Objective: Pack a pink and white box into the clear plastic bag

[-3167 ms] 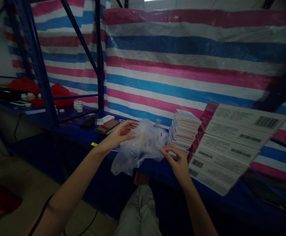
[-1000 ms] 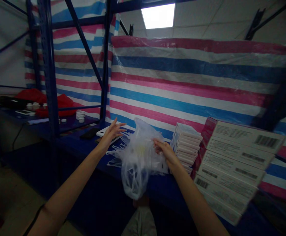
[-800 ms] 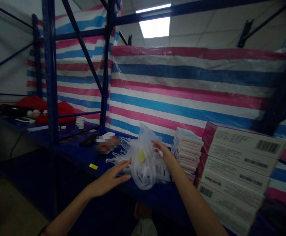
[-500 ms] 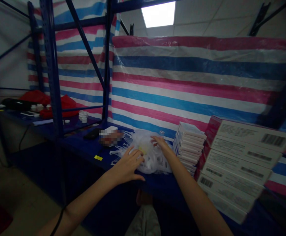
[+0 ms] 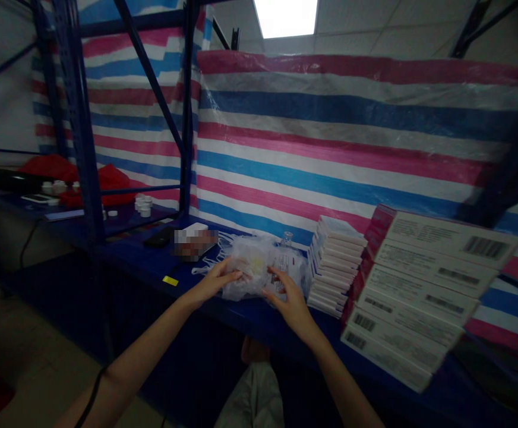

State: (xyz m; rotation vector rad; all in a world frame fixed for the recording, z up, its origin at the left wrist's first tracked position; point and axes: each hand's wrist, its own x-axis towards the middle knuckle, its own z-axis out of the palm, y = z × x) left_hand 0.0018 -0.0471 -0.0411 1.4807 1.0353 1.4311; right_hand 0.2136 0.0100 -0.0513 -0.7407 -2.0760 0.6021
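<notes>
A white translucent plastic bag [image 5: 245, 252] lies on the blue shelf, with something yellowish showing through it. My left hand [image 5: 214, 282] rests against its left side, thumb and fingers apart. On the other side, my right hand [image 5: 292, 306] has its thumb and fingers spread and curved at the bag's right edge. Just beyond those fingers is a clear package with printed text [image 5: 286, 264]; whether I touch it I cannot tell. A small clear glass bottle [image 5: 287, 239] stands behind the package.
Right of the bag stand a stack of thin boxes [image 5: 337, 261] and larger barcoded boxes [image 5: 423, 291]. A pixelated item [image 5: 192, 244], a black object [image 5: 158, 236] and a yellow label [image 5: 170, 280] are to the left. Small white jars [image 5: 144, 206] sit beyond the blue rack post [image 5: 81, 131].
My right hand has drawn back from the bag's far side to its near right edge. My left hand has shifted left along it. The bag looks flatter, and the view has shifted slightly.
</notes>
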